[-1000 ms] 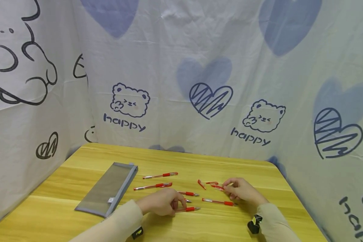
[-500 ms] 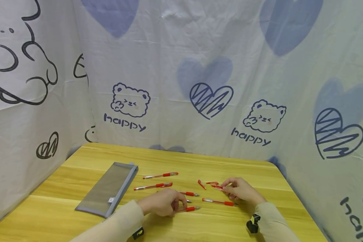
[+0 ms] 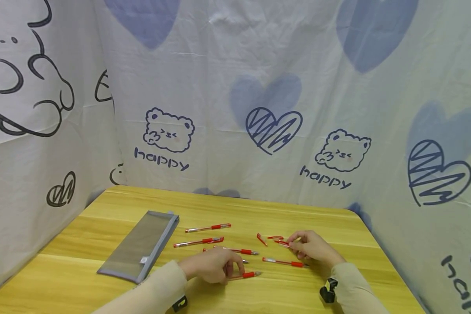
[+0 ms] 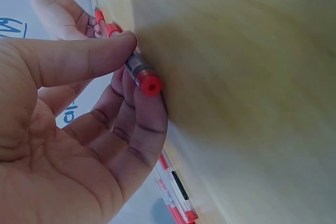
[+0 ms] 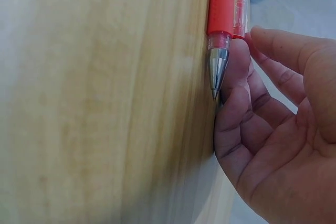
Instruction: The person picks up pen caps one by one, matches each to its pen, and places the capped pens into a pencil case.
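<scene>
My left hand (image 3: 212, 264) pinches an uncapped red gel pen (image 3: 248, 275) by its rear end, its metal tip pointing right. In the left wrist view, the thumb lies over the barrel and the red end plug (image 4: 151, 84) faces the camera. My right hand (image 3: 314, 247) holds a clear and red pen cap (image 3: 282, 243) at its fingertips; the right wrist view shows this cap (image 5: 240, 17) beyond another pen. That uncapped pen (image 3: 284, 262) lies just in front of the right hand. Two more caps, a red one (image 3: 261, 239) and its neighbour (image 3: 275, 237), lie beside the held one.
Two capped red pens, one farther back (image 3: 208, 228) and one nearer (image 3: 198, 242), lie left of centre. An uncapped pen (image 3: 239, 251) and another pen's metal tip (image 3: 245, 261) show beyond the left hand. A grey mesh zip pouch (image 3: 135, 246) lies at the left of the wooden table (image 3: 306, 292).
The left hand has shifted the front pen slightly toward me and to the right. More of the uncapped pen behind it shows now. The right hand and its cap have hardly moved.
</scene>
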Tool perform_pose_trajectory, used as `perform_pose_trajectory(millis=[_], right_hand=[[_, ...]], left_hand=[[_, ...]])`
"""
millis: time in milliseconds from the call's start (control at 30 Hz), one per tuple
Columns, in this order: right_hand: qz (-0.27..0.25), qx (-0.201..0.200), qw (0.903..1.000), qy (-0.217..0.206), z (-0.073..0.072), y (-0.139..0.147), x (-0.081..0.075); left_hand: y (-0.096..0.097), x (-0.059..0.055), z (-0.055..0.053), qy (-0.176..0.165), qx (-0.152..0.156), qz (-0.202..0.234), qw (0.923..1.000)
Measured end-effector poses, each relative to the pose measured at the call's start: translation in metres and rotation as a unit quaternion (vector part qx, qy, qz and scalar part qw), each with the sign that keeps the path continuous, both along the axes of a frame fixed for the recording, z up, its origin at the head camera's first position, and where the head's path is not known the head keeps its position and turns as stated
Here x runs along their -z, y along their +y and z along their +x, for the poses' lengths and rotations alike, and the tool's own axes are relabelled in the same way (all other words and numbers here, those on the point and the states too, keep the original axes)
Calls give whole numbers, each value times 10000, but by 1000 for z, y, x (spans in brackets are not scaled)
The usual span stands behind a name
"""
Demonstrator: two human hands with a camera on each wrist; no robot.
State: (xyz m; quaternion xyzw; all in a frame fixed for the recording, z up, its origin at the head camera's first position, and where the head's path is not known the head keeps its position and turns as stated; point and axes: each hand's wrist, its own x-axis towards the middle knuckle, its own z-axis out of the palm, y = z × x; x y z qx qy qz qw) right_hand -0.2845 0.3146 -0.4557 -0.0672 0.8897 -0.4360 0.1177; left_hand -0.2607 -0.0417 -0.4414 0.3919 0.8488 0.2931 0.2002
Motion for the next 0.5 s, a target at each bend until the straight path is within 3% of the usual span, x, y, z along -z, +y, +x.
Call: perform_pose_trajectory(millis=[500], right_hand=[[-7,31,10000,47,0,-1,0]], left_hand=[[-6,2,-1,-270,268,120,9992]])
